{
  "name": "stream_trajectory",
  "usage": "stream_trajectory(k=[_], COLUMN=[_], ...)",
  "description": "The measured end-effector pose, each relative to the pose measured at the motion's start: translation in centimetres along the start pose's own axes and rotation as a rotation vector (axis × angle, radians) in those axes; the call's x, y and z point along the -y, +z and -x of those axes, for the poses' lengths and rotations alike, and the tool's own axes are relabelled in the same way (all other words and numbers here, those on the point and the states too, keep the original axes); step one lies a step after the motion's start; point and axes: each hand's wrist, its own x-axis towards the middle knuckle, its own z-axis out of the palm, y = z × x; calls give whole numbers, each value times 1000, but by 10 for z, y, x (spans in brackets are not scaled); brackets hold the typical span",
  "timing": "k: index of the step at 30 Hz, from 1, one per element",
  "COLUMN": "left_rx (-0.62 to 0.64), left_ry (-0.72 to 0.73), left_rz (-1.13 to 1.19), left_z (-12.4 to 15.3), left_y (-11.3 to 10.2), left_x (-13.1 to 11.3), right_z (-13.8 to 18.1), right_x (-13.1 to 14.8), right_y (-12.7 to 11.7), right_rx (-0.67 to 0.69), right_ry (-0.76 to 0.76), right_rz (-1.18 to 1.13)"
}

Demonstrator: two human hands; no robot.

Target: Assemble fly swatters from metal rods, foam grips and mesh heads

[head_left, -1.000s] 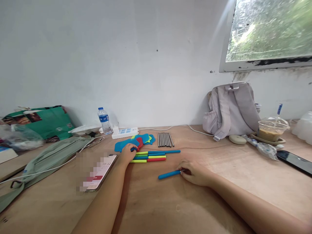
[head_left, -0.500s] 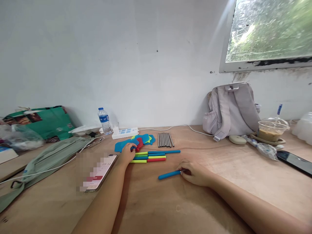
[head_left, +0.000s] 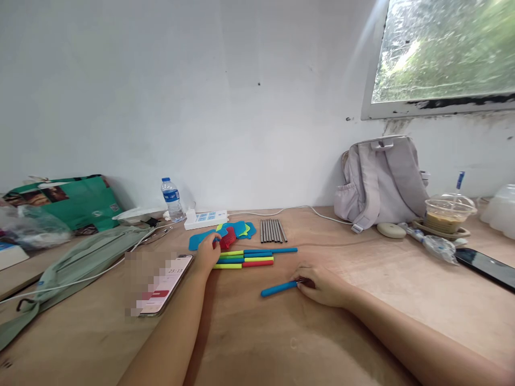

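My right hand is closed round one end of a blue tube, and a bit of metal shows where the tube enters the fingers. The tube slants to the left, low over the wooden table. Farther left, my left hand has its fingers curled, with a bit of blue flat piece showing between them. Beside it lie a blue flat piece, a red flat piece and others in blue and yellow-green. Blue, yellow, green and red tubes lie in rows right of this hand, partly hidden by it.
Several thin metal tubes lie behind the coloured ones. A phone lies left of my left forearm. At the back are a power strip, a water bottle and a backpack. An iced drink stands at right.
My left hand has drawn slightly left, its fingers curling in more, and more of the red flat piece shows. The right hand and its blue tube stay almost still.
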Motion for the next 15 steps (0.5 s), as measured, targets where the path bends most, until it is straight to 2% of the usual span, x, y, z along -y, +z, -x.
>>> stream_trajectory(k=[9,12,15], left_rx=[-113,-256,-442], left_ry=[-7,-22,-17], left_rz=[58,187,424], left_z=[2,2,3], left_y=[-6,-12,-17], left_x=[-6,-15,-33], right_z=[1,1,2], right_x=[3,1,0], right_y=[-3,-5,-6], right_rx=[17,46,89], right_ry=[3,-37,-86], right_rz=[-4,-4,29])
